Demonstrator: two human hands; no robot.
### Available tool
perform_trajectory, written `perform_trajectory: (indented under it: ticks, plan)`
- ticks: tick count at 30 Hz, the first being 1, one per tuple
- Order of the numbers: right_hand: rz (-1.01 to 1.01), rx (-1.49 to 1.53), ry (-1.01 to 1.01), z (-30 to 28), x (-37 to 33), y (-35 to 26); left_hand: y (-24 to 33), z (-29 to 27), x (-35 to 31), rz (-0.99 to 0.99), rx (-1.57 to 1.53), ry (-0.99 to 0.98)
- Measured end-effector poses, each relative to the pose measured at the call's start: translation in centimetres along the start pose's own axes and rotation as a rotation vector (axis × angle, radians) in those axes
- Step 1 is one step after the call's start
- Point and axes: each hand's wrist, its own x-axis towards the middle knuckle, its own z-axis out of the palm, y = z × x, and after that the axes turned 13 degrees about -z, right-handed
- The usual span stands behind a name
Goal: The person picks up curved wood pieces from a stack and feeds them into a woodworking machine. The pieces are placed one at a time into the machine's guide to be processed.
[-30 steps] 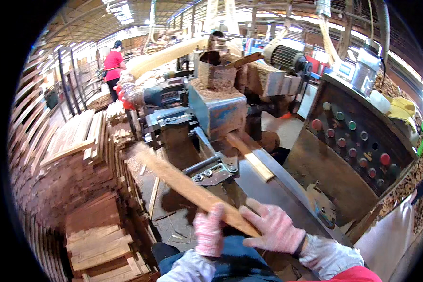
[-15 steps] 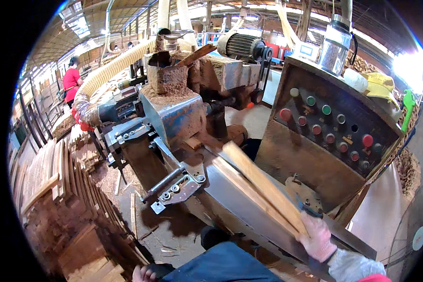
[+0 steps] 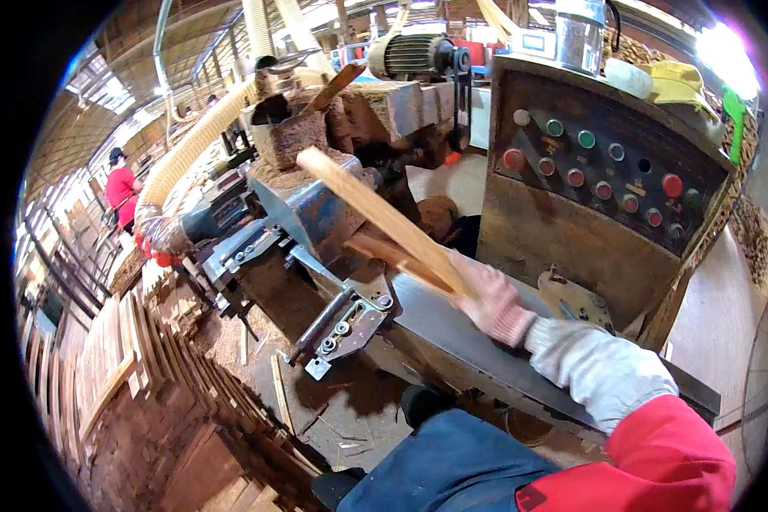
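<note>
My right hand (image 3: 489, 305), in a pale pink glove, is closed around the near end of a light wooden strip (image 3: 375, 205). The strip slants up and away, its far end in front of the sawdust-covered machine housing (image 3: 303, 200). Beneath it a second, darker wooden strip (image 3: 390, 254) lies along the metal feed bed (image 3: 439, 320), pointing toward the machine. Its near end reaches my fingers; I cannot tell whether they grip it too. My left hand is out of the picture.
A control cabinet (image 3: 572, 247) with several buttons stands right of the bed. A metal guide bracket (image 3: 350, 328) juts out on the bed's left. Stacked wooden strips (image 3: 136, 358) fill the lower left. A person in red (image 3: 122, 189) stands far left.
My right hand has moved forward and left along the bed, and the light strip's far end has risen. My left hand has left the lower edge of the view. The view has shifted.
</note>
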Motion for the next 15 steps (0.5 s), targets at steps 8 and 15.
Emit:
perform_trajectory:
  ticks: [8, 15]
  plan:
    - [-0.005, -0.171, -0.322, -15.0, -17.6, -3.1, -1.0, -0.2, 0.4, 0.46, 0.834, 0.386]
    - [-0.345, -0.185, -0.152, -11.9, -13.7, -0.3, -1.0, -0.2, -3.1, 0.295, -0.238, -0.034]
